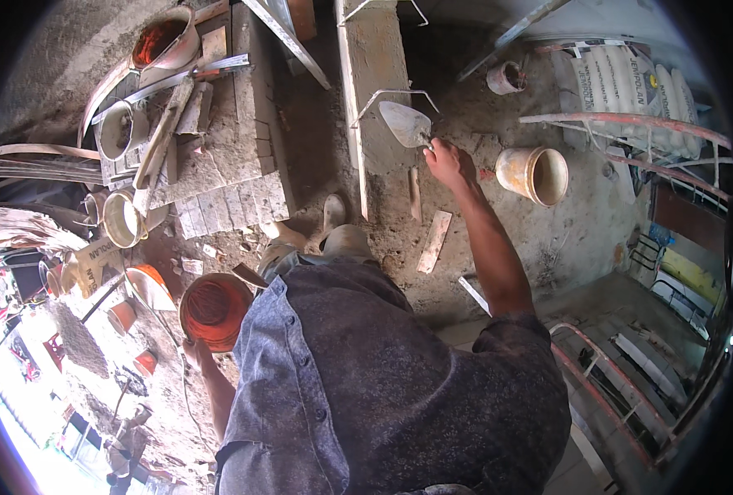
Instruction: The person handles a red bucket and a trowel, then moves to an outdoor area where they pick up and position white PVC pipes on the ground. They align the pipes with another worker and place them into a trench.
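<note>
My right hand (450,162) is closed round the handle of a trowel (404,123). The trowel's broad pale blade lies over the rough mortar-coated masonry strip (380,68), close to a bent metal rod clamp (395,92). At my left side, my left hand (195,353) is closed at the lower rim of an orange bucket (195,300). Inside that bucket is a reddish-brown mass, perhaps mortar. The fingers of my left hand show only in part.
Left of the strip, a stack of grey blocks (233,186) carries wood scraps and buckets. A white bucket (533,176) lies right of my right hand. Loose boards (435,241) litter the dirty floor. Red metal frames (630,120) and stacked sacks (618,82) stand at the right.
</note>
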Action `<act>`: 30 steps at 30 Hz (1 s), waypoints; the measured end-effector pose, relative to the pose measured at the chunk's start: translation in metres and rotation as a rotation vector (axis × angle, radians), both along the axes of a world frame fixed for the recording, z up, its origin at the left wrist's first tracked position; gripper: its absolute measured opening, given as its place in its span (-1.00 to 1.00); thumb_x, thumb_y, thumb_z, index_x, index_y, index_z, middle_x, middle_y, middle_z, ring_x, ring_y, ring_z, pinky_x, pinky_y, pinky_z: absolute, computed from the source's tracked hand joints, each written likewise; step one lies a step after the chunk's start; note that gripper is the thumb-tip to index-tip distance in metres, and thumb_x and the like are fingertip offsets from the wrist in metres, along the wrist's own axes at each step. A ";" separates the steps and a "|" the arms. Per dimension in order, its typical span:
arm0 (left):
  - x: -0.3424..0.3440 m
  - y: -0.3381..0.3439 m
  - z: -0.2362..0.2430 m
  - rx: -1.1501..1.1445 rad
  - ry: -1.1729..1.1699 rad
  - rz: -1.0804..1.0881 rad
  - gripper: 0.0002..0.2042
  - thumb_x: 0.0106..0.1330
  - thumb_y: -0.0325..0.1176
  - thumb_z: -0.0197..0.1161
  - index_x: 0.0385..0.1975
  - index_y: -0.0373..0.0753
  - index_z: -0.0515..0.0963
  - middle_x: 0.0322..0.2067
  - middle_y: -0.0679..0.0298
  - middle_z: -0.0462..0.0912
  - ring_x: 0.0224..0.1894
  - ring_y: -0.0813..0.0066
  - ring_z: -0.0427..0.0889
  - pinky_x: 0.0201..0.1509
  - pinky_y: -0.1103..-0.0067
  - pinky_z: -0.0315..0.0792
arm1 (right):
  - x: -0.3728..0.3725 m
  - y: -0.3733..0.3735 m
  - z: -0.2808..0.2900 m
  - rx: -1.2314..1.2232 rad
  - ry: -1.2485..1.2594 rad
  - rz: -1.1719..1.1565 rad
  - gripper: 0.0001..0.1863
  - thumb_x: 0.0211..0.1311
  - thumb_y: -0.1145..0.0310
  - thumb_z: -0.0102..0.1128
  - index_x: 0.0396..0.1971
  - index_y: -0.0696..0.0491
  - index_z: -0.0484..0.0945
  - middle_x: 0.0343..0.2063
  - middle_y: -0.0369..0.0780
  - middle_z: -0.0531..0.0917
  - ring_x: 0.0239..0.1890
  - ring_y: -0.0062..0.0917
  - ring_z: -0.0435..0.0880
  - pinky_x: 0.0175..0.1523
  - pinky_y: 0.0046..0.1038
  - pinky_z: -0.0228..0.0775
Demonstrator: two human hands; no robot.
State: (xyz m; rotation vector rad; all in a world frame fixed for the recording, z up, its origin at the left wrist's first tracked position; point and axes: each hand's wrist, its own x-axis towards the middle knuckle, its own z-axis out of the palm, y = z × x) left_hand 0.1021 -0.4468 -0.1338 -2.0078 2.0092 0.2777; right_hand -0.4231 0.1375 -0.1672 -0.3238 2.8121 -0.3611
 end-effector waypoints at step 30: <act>0.026 0.024 -0.037 -0.027 0.173 -0.028 -0.55 0.07 -0.22 0.24 -0.06 -0.38 0.57 -0.16 -0.10 0.69 -0.08 -0.07 0.66 0.09 0.25 0.47 | 0.054 0.028 0.002 -0.124 -0.214 0.327 -0.72 0.31 0.13 0.19 -0.13 -0.02 0.56 -0.28 -0.09 0.70 -0.18 -0.07 0.68 -0.14 -0.14 0.53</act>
